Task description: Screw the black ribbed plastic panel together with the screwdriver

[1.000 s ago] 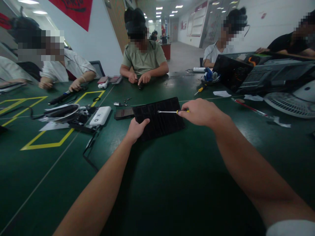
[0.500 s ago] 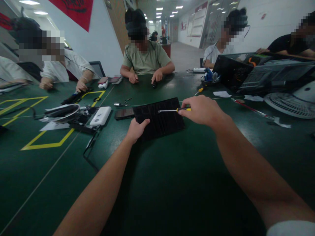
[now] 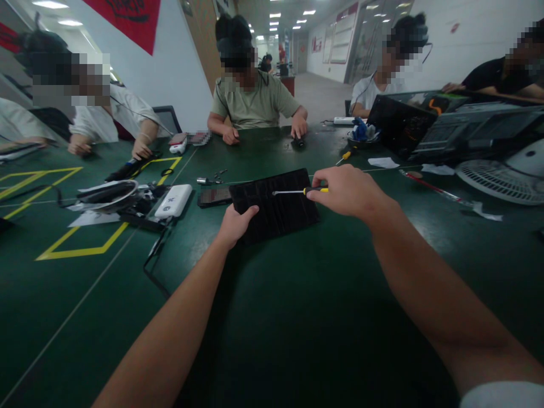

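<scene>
My left hand (image 3: 239, 225) grips the left edge of a flat black panel (image 3: 280, 218), its thumb on the face and its fingers hidden behind. The panel is tilted up toward me and has ribs and ridges. In my right hand (image 3: 346, 191) is a screwdriver (image 3: 291, 192) with a yellow and black handle, held nearly level. Its metal shaft points left across the panel, and a small bit of something seems to sit at the tip, too small to name. Behind the panel's left side lies a dark flat phone-like object (image 3: 215, 196).
A white power bank (image 3: 174, 201) and a round tray of cables (image 3: 108, 196) stand to the left. Small metal parts (image 3: 204, 181) lie beyond the panel. At right are another screwdriver (image 3: 346, 156), a computer case (image 3: 471, 127) and a white fan (image 3: 501, 178). Several people sit around the table.
My hands, the panel and the screwdriver have hardly moved. Across the table, a person's hand has shifted to the right with a small black object.
</scene>
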`<state>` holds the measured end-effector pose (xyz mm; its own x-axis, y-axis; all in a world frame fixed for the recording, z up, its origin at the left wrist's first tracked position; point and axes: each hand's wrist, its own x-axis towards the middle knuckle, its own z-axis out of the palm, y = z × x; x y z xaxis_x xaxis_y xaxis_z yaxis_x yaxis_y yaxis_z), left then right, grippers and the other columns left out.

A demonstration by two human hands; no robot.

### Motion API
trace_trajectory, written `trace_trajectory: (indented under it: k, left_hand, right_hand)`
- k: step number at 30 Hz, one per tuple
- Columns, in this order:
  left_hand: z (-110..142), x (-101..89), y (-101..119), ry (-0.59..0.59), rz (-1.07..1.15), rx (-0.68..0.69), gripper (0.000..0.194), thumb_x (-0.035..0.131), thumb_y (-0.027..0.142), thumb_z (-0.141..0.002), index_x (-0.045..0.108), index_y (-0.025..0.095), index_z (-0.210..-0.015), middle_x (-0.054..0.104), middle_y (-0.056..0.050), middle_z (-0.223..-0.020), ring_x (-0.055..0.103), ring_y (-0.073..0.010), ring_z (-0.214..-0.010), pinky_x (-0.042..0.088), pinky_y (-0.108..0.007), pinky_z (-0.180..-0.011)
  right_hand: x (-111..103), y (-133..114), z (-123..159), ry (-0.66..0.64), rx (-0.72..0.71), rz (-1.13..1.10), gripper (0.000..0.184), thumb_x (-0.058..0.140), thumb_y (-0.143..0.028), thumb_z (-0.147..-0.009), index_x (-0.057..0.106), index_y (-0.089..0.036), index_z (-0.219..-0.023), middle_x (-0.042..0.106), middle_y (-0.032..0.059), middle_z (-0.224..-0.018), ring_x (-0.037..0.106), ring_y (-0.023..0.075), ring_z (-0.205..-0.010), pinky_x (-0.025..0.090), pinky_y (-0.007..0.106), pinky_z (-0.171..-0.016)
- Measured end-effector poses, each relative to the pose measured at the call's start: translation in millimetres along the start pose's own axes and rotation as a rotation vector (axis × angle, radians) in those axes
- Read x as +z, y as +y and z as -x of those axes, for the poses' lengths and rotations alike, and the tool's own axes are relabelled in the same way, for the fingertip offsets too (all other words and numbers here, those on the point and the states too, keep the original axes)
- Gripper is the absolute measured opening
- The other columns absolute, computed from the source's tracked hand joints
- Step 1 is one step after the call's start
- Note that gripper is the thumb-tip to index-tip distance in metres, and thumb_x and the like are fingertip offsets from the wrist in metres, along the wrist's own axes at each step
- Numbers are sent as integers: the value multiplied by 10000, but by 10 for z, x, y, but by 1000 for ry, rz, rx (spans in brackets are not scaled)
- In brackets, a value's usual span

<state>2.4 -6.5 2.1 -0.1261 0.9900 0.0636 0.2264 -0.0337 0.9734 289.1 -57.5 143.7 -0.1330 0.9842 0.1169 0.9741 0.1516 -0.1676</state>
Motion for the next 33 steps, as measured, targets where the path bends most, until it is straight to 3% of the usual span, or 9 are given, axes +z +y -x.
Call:
trace_trajectory:
  k: [33]
  left_hand:
    - [-12,-6,-34,-6,7,17,397,898,428,-762,815,185,-1064,865,-132,-1150,807,-382,-1152,623,-564,-1098]
  right_hand:
    - [13,-14,14,8,-22,-3,290,677,-450,-1015,852,-254,-1138,836,143,-1098,751,351,-1024,505,430,-796]
